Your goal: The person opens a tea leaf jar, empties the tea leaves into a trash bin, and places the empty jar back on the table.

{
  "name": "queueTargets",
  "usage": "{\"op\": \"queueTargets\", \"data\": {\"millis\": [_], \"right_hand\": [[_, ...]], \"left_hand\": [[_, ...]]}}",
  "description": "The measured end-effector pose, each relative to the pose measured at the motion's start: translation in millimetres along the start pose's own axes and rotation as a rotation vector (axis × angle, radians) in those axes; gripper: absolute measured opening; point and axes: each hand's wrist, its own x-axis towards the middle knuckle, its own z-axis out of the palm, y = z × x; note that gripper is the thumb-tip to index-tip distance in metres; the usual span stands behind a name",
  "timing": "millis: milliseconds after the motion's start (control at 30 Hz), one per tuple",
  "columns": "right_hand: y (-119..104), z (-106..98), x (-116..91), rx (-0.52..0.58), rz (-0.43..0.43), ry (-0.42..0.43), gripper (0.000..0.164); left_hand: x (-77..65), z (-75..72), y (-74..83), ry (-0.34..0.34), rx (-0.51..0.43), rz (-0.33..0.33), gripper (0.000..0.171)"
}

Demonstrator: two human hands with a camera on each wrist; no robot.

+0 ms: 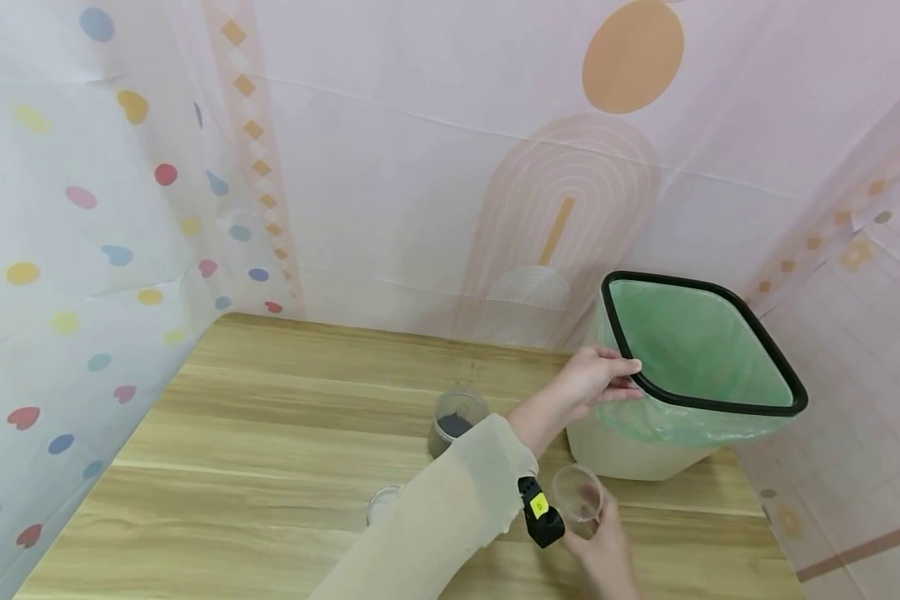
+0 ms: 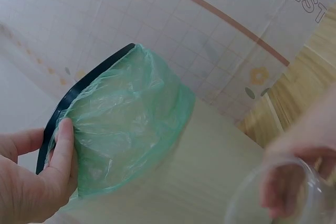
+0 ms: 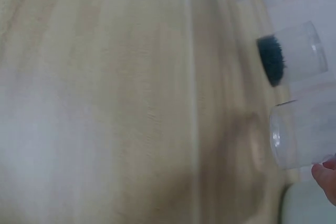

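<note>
My left hand (image 1: 598,379) pinches the black rim (image 1: 626,340) of a trash bin (image 1: 630,454), thumb on top and fingers against the green bag (image 2: 131,119) folded over the outside. In the left wrist view the left hand (image 2: 44,177) grips that rim at its near side. A clear plastic cup (image 1: 579,493) is in my right hand (image 1: 606,542), beside the bin's front and apart from it. No contents show in this cup. Only fingertips (image 3: 328,179) of the right hand appear in the right wrist view, against the cup (image 3: 307,135).
Another clear cup (image 1: 457,417), holding something dark and grainy, stands on the wooden table (image 1: 292,400) left of the bin. Part of a clear round object (image 1: 381,500) shows behind the left sleeve (image 1: 435,517). Patterned cloth (image 1: 390,208) hangs behind and at both sides.
</note>
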Motion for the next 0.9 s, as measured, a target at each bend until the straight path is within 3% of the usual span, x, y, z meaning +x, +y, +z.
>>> {"op": "queueTargets", "data": {"millis": [267, 533, 900], "right_hand": [[11.0, 13.0, -4.2, -0.021, -0.001, -0.017, 0.077], [17.1, 17.9, -3.6, -0.015, -0.005, -0.005, 0.073], [20.4, 18.4, -2.3, -0.026, 0.005, -0.027, 0.076]], "left_hand": [[0.2, 0.1, -0.2, -0.002, 0.016, -0.003, 0.025], [-1.5, 0.1, 1.8, 0.025, 0.021, -0.010, 0.014], [-1.6, 1.8, 2.3, 0.054, 0.034, 0.001, 0.014]]}}
